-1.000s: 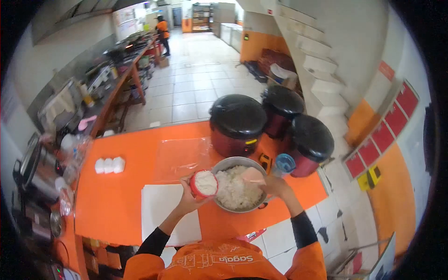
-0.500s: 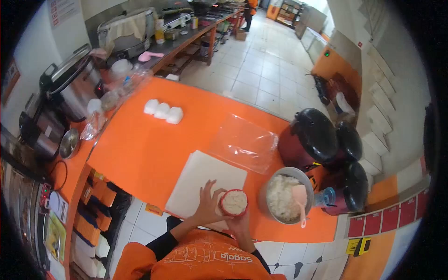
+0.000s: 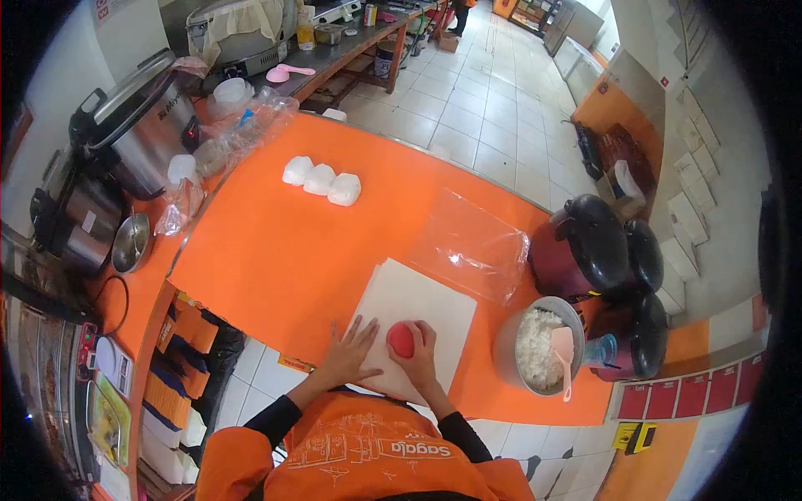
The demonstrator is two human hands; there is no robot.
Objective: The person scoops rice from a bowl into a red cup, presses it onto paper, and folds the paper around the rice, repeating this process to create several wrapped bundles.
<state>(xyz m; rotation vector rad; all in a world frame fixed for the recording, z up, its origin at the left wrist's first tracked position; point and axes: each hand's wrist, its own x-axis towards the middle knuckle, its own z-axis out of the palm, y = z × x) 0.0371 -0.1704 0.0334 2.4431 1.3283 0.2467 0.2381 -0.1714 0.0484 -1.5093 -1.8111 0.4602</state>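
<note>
A red bowl (image 3: 401, 340) sits upside down on a stack of pale paper sheets (image 3: 430, 301), its round base facing up. My right hand (image 3: 420, 359) is wrapped round the bowl's right side. Beside it, my left hand (image 3: 351, 352) lies spread on the paper, fingers apart, holding nothing. Whatever is under the bowl is hidden. To the right, a metal pot of white rice (image 3: 536, 346) has a pink paddle (image 3: 563, 345) resting in it.
Three white wrapped lumps (image 3: 320, 179) lie in a row towards the back of the orange table (image 3: 242, 242). A clear plastic bag (image 3: 476, 242) lies beyond the paper. Dark red rice cookers (image 3: 581, 246) stand at right, steel cookers (image 3: 142, 125) at left.
The red bowl, upright and filled with rice before, is now turned over on the paper. My left hand has let go of it and spread flat. The camera view has shifted.
</note>
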